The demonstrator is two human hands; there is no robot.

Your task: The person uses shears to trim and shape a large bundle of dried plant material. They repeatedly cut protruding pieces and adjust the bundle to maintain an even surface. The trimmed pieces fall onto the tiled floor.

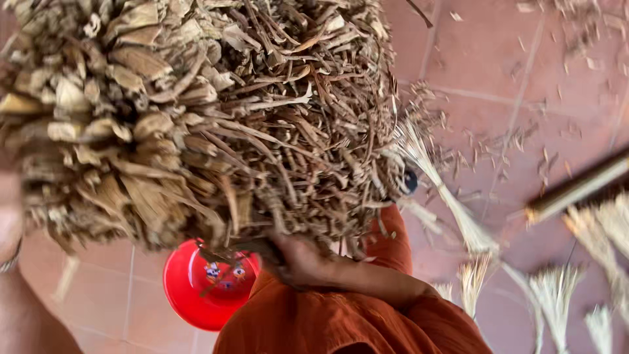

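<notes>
A thick bundle of dried stalks and husks (pixel 196 111) fills the upper left of the head view, its cut butt ends facing the camera, so the long axis runs away from the viewer, down towards the tiled floor (pixel 511 72). The right hand (pixel 301 262) grips it from underneath, fingers curled shut into the stalks. The left hand (pixel 8 216) sits blurred at the left edge against the bundle; its grip cannot be told. A red plastic bowl (pixel 196 288) lies below, pale straw tufts (pixel 472 229) scattered right

A reddish tiled floor (pixel 498 59) is seen, strewn with dry chips (pixel 504 141); a red plastic bowl (pixel 196 295) and pale fibre tufts (pixel 553 288) are laid there.
</notes>
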